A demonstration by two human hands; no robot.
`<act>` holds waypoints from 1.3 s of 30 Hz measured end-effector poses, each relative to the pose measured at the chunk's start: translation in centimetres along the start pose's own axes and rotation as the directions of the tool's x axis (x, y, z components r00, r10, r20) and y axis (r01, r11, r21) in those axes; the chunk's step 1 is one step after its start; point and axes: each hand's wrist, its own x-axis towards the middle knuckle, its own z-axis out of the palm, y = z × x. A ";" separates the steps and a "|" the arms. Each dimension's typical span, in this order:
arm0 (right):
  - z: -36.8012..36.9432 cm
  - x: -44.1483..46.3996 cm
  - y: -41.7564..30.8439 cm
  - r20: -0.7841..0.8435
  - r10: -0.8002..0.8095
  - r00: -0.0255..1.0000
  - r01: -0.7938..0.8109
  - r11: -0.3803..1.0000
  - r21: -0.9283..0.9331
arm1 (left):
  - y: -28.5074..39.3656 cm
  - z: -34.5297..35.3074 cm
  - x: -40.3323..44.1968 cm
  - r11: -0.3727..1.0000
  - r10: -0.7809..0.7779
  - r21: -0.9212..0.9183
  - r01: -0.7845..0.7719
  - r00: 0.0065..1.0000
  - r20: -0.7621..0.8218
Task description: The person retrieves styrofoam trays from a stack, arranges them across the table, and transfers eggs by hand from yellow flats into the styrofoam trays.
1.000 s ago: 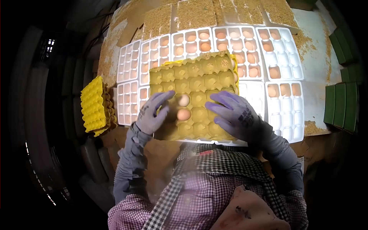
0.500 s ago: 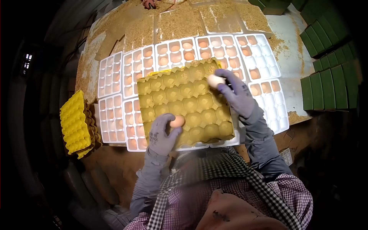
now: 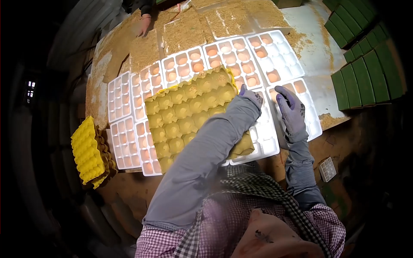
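Observation:
My left forearm crosses the olive-yellow pulp egg tray point(image 3: 165, 146), whose visible cups hold no eggs. My left hand point(image 3: 252, 95) is at that tray's right edge, over the white trays; most of its fingers are hidden, as is anything in them. My right hand point(image 3: 291, 107), in a grey-purple glove, is over the lower-right white tray point(image 3: 315, 124). Its finger and thumb are apart, with no egg visible between them. A brown egg point(image 3: 274, 93) lies beside its fingertips, and another egg point(image 3: 299, 87) is in the top-right cup.
White trays with brown eggs point(image 3: 124, 144) surround the pulp tray. Yellow pulp trays point(image 3: 89, 150) stand at the left, green boxes point(image 3: 363, 81) at the right. Another person's hand point(image 3: 144, 26) is over the husk-strewn far table. A small white tray point(image 3: 328, 169) lies low at the right.
My left hand has crossed rightward over the pulp tray. My right hand has moved right and down to the white tray; the eggs both hands held are no longer visible in them.

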 end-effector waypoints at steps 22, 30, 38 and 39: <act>21.6 -6.2 -24.6 0.488 -0.505 0.712 0.314 0.851 0.422 | -8.8 7.2 -49.8 0.212 -0.841 -0.712 -0.670 -0.496 0.215; 25.8 -9.8 -20.2 0.624 -0.214 0.752 0.043 0.960 0.278 | -22.6 22.9 -61.5 0.236 -0.674 -0.813 -0.533 -0.692 0.258; 30.6 -14.5 -19.0 0.739 -0.264 0.620 0.233 0.961 0.147 | -24.7 24.0 -61.8 0.197 -0.522 -0.556 -0.807 -0.567 0.638; 31.1 -14.7 -19.0 0.756 -0.290 0.587 0.306 0.944 0.124 | -25.1 25.0 -62.7 0.145 -0.548 -0.594 -0.791 -0.564 0.618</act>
